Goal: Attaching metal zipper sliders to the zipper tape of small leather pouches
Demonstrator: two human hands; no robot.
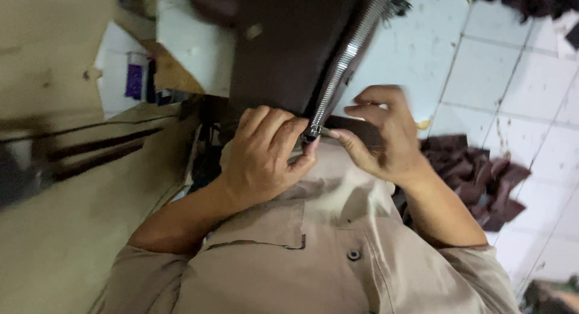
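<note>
My left hand (pixel 265 151) grips the near end of a dark brown leather piece (pixel 283 55) with a silver metal zipper (pixel 347 58) running along its right edge. The thumb presses at the zipper's lower end (pixel 312 133). My right hand (pixel 380 136) pinches the same zipper end from the right, thumb and forefinger meeting there and the other fingers curled above. Both hands are held close in front of my beige shirt (pixel 313 254). The leather piece stretches away from me toward the top of the view, slightly blurred.
A wooden table surface (pixel 54 229) lies to the left. A white block (pixel 193 43) sits beyond the leather piece. On the right is a white tiled floor (pixel 512 79) with a pile of dark brown leather scraps (pixel 476 181) and more scraps at the top right (pixel 537 0).
</note>
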